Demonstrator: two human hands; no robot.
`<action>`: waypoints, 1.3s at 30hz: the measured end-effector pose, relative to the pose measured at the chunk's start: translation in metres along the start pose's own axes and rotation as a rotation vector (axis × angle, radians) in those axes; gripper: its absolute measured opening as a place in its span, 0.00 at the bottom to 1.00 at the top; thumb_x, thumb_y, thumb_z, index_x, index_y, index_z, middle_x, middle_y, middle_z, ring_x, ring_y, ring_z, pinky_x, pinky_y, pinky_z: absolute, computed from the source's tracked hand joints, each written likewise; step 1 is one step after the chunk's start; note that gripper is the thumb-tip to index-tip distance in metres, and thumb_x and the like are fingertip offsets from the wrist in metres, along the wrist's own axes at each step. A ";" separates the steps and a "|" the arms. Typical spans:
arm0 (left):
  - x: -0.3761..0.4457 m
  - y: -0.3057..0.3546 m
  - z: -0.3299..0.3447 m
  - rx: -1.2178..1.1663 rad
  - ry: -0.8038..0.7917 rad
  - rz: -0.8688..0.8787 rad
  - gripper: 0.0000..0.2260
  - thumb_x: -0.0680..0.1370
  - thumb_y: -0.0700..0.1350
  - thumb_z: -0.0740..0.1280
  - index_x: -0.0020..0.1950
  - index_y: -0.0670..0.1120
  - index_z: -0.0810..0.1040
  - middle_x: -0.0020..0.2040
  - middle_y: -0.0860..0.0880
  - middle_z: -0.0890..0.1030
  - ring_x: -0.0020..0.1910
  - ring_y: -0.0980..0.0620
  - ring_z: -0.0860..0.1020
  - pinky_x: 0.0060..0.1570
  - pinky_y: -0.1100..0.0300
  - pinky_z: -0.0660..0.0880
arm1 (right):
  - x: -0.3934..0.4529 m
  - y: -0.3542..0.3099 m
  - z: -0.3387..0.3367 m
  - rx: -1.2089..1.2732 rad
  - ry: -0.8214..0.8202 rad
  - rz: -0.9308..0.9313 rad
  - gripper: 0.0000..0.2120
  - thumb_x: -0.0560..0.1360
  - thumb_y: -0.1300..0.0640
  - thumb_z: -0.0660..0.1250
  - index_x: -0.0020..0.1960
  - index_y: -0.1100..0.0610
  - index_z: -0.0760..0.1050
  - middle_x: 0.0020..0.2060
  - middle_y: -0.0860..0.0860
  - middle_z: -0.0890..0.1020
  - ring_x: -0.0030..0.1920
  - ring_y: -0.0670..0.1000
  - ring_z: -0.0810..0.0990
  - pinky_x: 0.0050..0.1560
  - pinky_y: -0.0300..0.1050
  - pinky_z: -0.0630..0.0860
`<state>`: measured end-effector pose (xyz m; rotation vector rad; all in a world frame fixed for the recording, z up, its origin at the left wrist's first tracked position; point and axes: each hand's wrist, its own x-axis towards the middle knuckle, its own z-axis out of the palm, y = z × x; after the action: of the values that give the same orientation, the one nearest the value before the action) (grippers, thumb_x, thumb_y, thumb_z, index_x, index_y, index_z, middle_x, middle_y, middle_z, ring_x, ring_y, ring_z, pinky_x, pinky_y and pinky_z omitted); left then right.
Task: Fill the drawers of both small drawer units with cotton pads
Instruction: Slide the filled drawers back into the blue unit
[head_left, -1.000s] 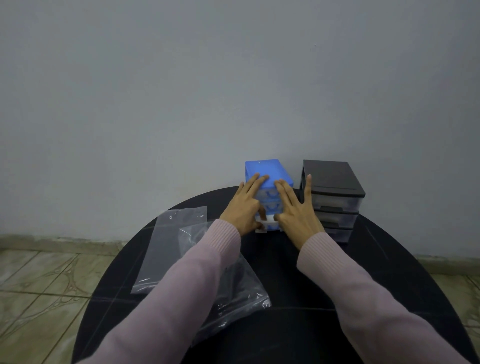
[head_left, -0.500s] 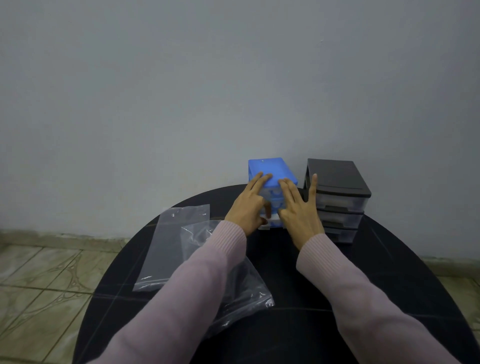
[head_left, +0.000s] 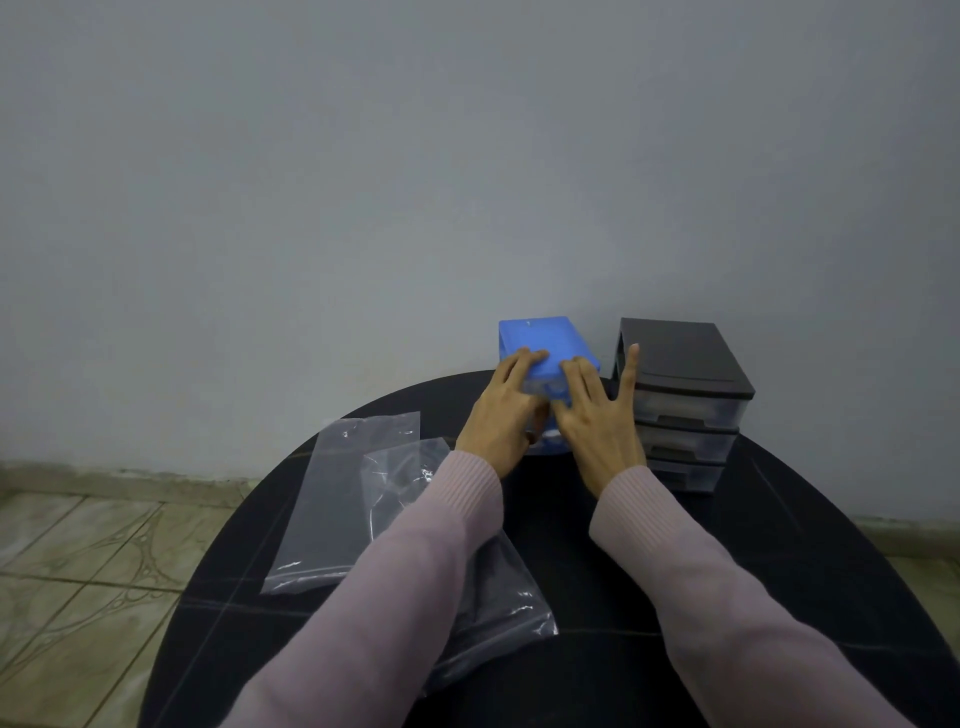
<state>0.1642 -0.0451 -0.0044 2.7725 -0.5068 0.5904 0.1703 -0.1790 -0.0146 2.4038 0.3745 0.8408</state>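
Now pressing on the blue unit (head_left: 545, 345) with both hands: left hand (head_left: 501, 410) lying over its left front corner, fingers fairly straight on the lid, thumb tucked down by the drawer fronts; right hand (head_left: 597, 415) lying over its right front, fingers spread, 1 finger stretching toward the black unit (head_left: 685, 364) standing just beside. Neither grip pinching anything visible; whether a thumb is hooking a drawer, cannot tell. Sitting at the far edge of the round black table (head_left: 779, 545), both units close to the wall. Showing 3 drawers on the black unit, all pushed in, contents too dim to read through the clear fronts. Lying to the left on the table, 2 clear bags (head_left: 332, 509), flat and seemingly emptied, the nearer one partly under the left sleeve. Seeing no loose cotton pads anywhere. Judging from flat bags and closed drawers: filling probably nearly done, perhaps only seating the last blue drawer remaining, though not confirming that here.
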 end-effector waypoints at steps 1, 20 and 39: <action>0.000 -0.002 0.001 0.007 0.003 0.009 0.09 0.69 0.35 0.73 0.47 0.42 0.80 0.76 0.47 0.57 0.76 0.48 0.51 0.69 0.57 0.61 | 0.001 0.000 0.001 0.016 -0.001 0.008 0.29 0.46 0.52 0.81 0.47 0.49 0.83 0.57 0.55 0.79 0.63 0.57 0.67 0.65 0.74 0.41; 0.000 -0.003 -0.007 0.163 -0.140 0.010 0.05 0.74 0.40 0.69 0.47 0.44 0.84 0.78 0.50 0.46 0.76 0.51 0.43 0.63 0.60 0.67 | -0.005 0.007 -0.022 0.151 -0.230 -0.131 0.12 0.77 0.56 0.63 0.59 0.52 0.75 0.75 0.60 0.44 0.75 0.58 0.39 0.52 0.76 0.24; 0.000 0.007 -0.012 0.211 -0.191 -0.007 0.06 0.77 0.39 0.65 0.47 0.43 0.82 0.78 0.49 0.42 0.76 0.50 0.41 0.61 0.60 0.66 | -0.004 0.004 -0.032 0.052 -0.284 -0.197 0.19 0.78 0.52 0.60 0.68 0.53 0.68 0.74 0.62 0.43 0.75 0.60 0.38 0.55 0.73 0.34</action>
<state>0.1575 -0.0471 0.0077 3.0489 -0.5001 0.3997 0.1471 -0.1703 0.0063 2.4409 0.5137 0.4007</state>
